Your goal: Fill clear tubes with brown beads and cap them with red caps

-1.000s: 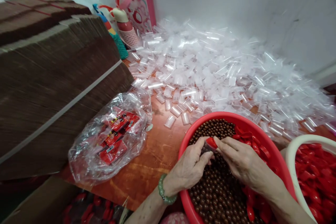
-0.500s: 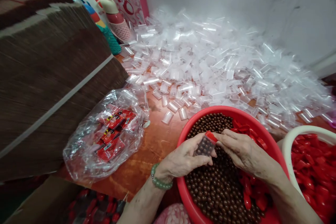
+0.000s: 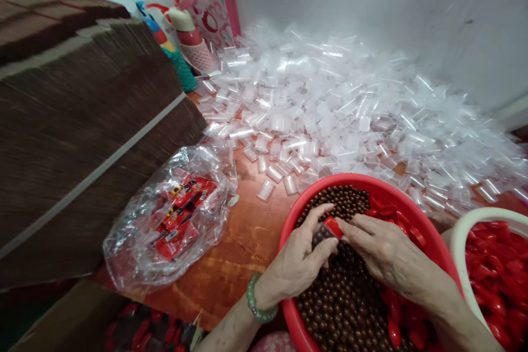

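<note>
left hand (image 3: 300, 257): fingers gripping small clear box (image 3: 322, 235) | right hand (image 3: 383, 247): fingers against its red cap (image 3: 332, 226), grip unclear | both over red basin (image 3: 350, 179) holding brown balls (image 3: 342, 308)

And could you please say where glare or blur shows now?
Head view, centre: white glints and haze over the clear plastic pieces; head view, left: streaky blur on the brown stack, glare on the clear bag; head view, bottom: highlights on the brown balls.
</note>
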`<act>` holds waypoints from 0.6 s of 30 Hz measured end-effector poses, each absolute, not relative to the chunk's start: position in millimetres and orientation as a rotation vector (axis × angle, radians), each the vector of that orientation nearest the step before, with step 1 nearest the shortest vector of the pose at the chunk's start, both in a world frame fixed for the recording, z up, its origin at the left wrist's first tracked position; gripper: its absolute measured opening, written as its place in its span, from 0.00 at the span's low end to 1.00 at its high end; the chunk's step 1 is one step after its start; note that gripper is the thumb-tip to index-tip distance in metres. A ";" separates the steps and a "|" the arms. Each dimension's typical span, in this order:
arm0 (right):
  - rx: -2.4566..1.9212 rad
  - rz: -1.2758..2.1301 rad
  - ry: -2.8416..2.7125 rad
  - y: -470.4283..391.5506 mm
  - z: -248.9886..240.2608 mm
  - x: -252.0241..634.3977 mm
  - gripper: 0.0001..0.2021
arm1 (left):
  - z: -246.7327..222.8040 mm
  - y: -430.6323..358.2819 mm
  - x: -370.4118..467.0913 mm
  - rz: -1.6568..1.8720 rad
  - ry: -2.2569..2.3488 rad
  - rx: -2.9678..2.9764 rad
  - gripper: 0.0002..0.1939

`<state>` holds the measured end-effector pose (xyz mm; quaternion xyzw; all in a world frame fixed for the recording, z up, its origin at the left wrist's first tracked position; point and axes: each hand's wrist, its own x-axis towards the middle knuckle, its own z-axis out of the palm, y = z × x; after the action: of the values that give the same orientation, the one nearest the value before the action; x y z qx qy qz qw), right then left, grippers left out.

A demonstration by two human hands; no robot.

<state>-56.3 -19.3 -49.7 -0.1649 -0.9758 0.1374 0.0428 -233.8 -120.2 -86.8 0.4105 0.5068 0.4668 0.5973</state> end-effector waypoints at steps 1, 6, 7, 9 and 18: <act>-0.489 0.424 -2.974 -18.8 -49.2 -56.8 0.22 | -87.2 -121.6 -232.9 1.090 1.215 0.983 0.25; -0.484 0.408 -2.919 -20.1 -48.1 -58.6 0.21 | -90.2 -125.9 -232.5 1.135 1.281 1.071 0.20; -0.478 0.416 -2.918 -20.9 -48.2 -59.3 0.20 | -91.0 -126.1 -232.7 1.148 1.278 1.079 0.19; -0.445 0.409 -2.919 -23.0 -48.7 -61.0 0.20 | -92.8 -126.0 -232.8 1.175 1.274 1.088 0.19; -0.398 0.317 -2.933 -32.9 -50.7 -68.3 0.19 | -92.3 -128.1 -231.1 1.203 1.404 1.192 0.12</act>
<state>-68.3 -32.9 -50.7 -0.1332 -0.9819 0.1062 0.0821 -231.1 -128.1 -92.3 0.4829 0.5688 0.4872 0.4538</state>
